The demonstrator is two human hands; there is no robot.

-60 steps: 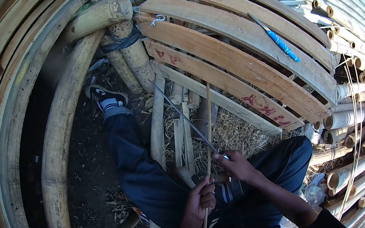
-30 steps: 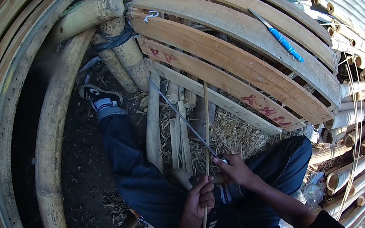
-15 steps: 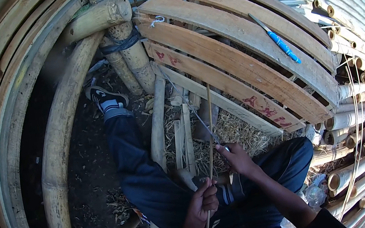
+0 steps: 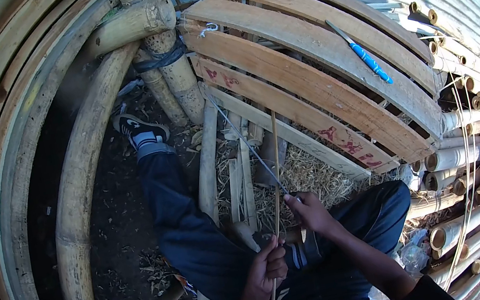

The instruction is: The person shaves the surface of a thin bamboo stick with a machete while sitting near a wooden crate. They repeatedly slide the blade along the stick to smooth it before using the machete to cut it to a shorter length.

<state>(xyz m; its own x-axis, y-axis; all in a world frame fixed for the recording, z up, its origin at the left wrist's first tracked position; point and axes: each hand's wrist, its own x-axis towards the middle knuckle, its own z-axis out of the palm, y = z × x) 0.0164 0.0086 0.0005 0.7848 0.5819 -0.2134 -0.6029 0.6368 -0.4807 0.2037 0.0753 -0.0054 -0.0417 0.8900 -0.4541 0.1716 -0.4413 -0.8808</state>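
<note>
My left hand (image 4: 267, 267) is closed around a thin bamboo strip (image 4: 278, 211), which slants up from the bottom of the view to the wooden crate. My right hand (image 4: 309, 209), a little higher and to the right, grips one end of a long, thin grey rod (image 4: 250, 148). This rod crosses the strip just above the right hand and runs up and left toward the crate's lower corner. What the right palm covers is hidden. Both hands are over my lap, between my bent legs.
A slatted wooden crate (image 4: 305, 84) stands in front, with a blue-handled knife (image 4: 369, 63) on its top. Bamboo poles (image 4: 454, 234) are stacked at right. Thick bamboo (image 4: 73, 243) and boards curve along the left. Shavings (image 4: 314, 169) cover the ground below the crate.
The right hand has shifted very slightly down, and the grey rod with it. My left hand and the bamboo strip look almost unmoved.
</note>
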